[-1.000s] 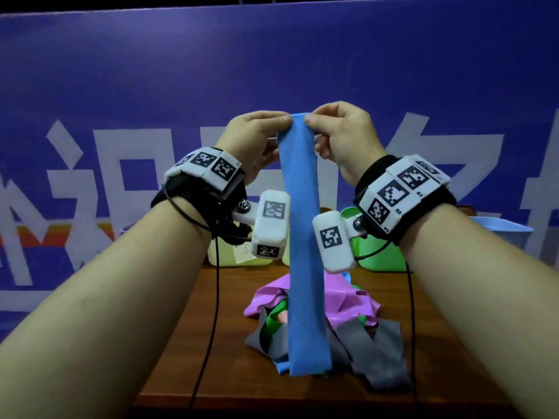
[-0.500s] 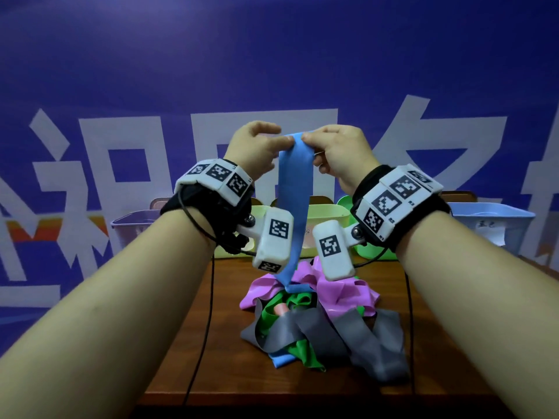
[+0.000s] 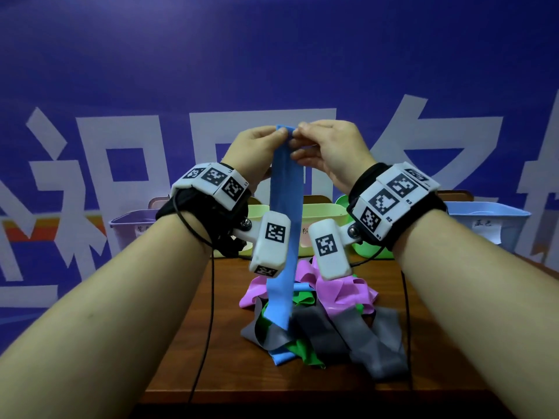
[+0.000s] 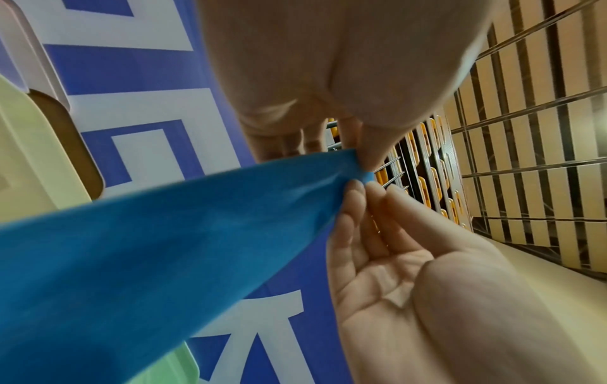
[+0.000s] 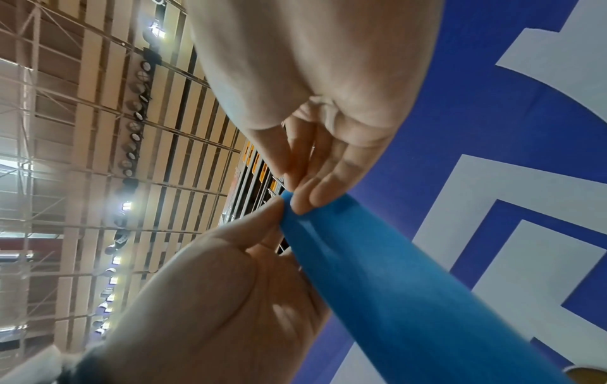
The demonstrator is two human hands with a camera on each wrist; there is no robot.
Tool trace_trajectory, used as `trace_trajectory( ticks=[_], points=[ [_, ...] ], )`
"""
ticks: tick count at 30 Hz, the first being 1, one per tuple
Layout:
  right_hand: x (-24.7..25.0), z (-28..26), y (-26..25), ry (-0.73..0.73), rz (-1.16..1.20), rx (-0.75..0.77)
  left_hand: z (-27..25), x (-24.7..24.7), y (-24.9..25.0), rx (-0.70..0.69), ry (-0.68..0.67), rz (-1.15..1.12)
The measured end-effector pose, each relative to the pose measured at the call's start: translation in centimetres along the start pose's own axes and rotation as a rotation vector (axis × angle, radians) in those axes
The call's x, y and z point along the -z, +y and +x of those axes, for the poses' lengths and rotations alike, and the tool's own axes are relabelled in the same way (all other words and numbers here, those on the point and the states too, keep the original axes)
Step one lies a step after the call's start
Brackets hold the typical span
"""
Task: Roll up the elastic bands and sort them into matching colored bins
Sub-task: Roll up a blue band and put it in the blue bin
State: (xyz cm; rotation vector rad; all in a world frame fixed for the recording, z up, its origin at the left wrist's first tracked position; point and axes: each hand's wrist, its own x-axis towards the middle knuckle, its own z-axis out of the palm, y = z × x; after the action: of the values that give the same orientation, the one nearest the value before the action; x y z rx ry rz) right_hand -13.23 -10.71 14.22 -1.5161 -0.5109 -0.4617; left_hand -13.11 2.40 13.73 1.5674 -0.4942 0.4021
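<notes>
We pinch the blue band's [image 3: 286,189] top edge in both grips, left hand [image 3: 257,152] and right hand [image 3: 329,149], letting it hang straight above the tabletop [image 3: 181,343] for rolling.

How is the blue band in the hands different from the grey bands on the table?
The blue band hangs straight and flat, while the grey bands lie crumpled and tangled. The left hand and right hand pinch the blue band's top end; nothing holds the grey bands, which rest in the pile on the table. Both are flat elastic strips, not yet rolled.
</notes>
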Motion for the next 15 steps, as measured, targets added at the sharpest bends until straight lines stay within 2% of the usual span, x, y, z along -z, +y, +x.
trace_trajectory(
  ticks=[4,7,10,15],
  points=[
    [0.1,0.4,-0.2,0.159,-0.15,0.079,-0.3,0.0,1.2,-0.014,0.016,-0.052],
    [0.4,0.3,-0.5,0.105,-0.137,0.037,-0.5,0.1,1.8,-0.007,0.003,-0.062],
    [0.9,0.0,-1.2,0.036,-0.014,0.026,-0.8,0.2,2.2,0.001,-0.008,-0.095],
    [1.5,-0.1,-1.5,0.013,0.053,-0.005,-0.9,0.0,2.4,0.007,0.018,-0.125]
  ],
)
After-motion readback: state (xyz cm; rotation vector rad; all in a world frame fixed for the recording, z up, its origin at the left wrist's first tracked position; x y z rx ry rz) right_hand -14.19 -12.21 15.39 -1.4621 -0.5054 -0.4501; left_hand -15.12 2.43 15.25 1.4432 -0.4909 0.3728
